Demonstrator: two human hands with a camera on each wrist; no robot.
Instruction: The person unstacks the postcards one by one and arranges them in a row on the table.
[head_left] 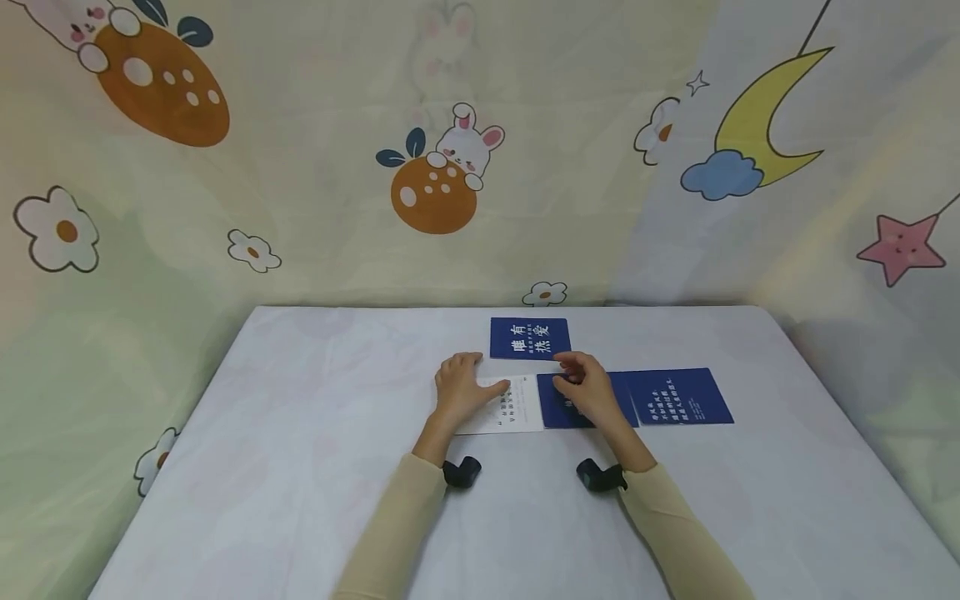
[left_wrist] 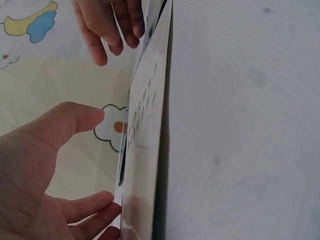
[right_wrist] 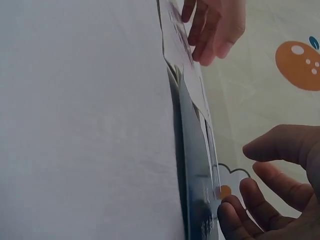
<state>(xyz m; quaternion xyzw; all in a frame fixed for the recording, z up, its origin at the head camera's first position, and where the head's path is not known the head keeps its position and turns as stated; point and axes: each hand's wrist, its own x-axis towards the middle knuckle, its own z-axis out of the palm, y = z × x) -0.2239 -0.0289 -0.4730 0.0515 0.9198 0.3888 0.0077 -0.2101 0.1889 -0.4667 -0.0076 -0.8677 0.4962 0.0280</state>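
Note:
A white card with printed lines (head_left: 522, 410) lies at the left end of a row on the table. My left hand (head_left: 459, 390) hovers at its left part, thumb and fingers spread. Beside it a dark blue card (head_left: 558, 413) sits partly under my right hand (head_left: 594, 396), whose fingers are loosely bent with nothing between them. Another blue card with white writing (head_left: 682, 397) continues the row to the right. Seen edge-on in the left wrist view, the white card (left_wrist: 145, 160) rises slightly off the tabletop. Whether the row's cards are joined cannot be told.
Behind the row lies a separate blue card with large white characters (head_left: 510, 339), near the right fingertips. The white-covered table (head_left: 300, 467) meets a printed cloth backdrop (head_left: 315, 167) at its far edge. A small black device (head_left: 462, 472) is worn on each wrist.

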